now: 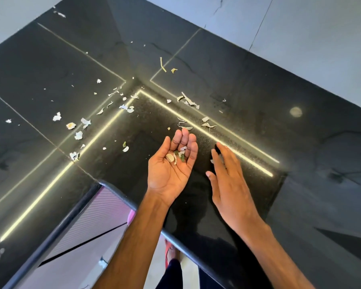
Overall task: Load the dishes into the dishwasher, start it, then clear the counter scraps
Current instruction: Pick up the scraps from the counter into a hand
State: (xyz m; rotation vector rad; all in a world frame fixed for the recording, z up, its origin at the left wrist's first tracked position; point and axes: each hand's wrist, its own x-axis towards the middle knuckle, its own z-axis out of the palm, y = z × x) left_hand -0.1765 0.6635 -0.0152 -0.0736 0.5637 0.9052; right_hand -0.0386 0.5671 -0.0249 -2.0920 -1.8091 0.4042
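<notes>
In the middle of the frame our left hand (171,165) is turned palm up and loosely cupped, carrying a small heap of collected scraps (176,156), pale peel flakes with a few green bits, in the hollow of the palm; the fingers are only gently bent, not clenched. Just to its right our right hand (227,180) is released, fingers straight and together, palm towards the black counter (154,122). A pale flake (212,161) shows at the edge of its fingers, and we cannot tell whether the hand touches it or the surface. Just beyond the left fingertips lie more loose scraps (184,127), and others sit further up around the lit corner seam (189,100). A wider scatter of white flakes (78,134) spreads over the glossy surface towards the left of the frame. A yellow-green strip (163,64) and a small curl beside it lie higher up, near the centre top. A pale round spot (296,112) marks the counter at the right. Below the rounded counter edge, at lower left, we see a pale pink cabinet front (92,226), and near the bottom centre a foot in a red sandal (171,251).
</notes>
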